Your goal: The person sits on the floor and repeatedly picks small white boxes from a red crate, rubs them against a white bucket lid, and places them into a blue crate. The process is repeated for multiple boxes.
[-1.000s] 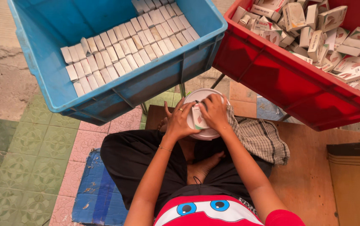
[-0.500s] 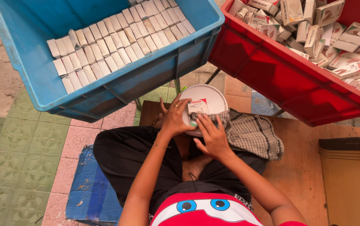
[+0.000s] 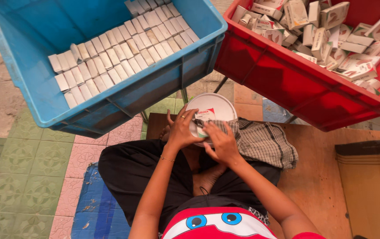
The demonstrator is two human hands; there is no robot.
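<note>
We're looking straight down, and our two hands meet over a small white and red carton [image 3: 204, 116] that sits just in front of our lap, against the near edge of a round white bowl [image 3: 214, 106]. We'll use that bowl as our marker. The left hand [image 3: 182, 130] grips the carton from its left side, fingers curled narrow around it, a ring showing on one finger. The right hand [image 3: 220, 141] comes in from the near right, fingers pinched close on the carton's end, as if working a flap; we can't tell whether the flap is open or shut under the fingers. Holding it from both sides keeps such a light box steady.

Just right of the bowl and partly touching it lies a checked cloth [image 3: 263, 141], spread on a wooden board [image 3: 322, 177]. Above and left of the bowl hangs a blue crate [image 3: 30, 88], tilted toward us so its tidy rows of white cartons [image 3: 115, 53] face our hands. Above and right of the bowl a red crate [image 3: 296, 84] tips the same way, holding a loose heap of similar cartons [image 3: 331, 31]. Far right of the bowl, a cardboard box [image 3: 371, 190] stands on the board. Left of the bowl, patterned floor tiles [image 3: 26, 168].
</note>
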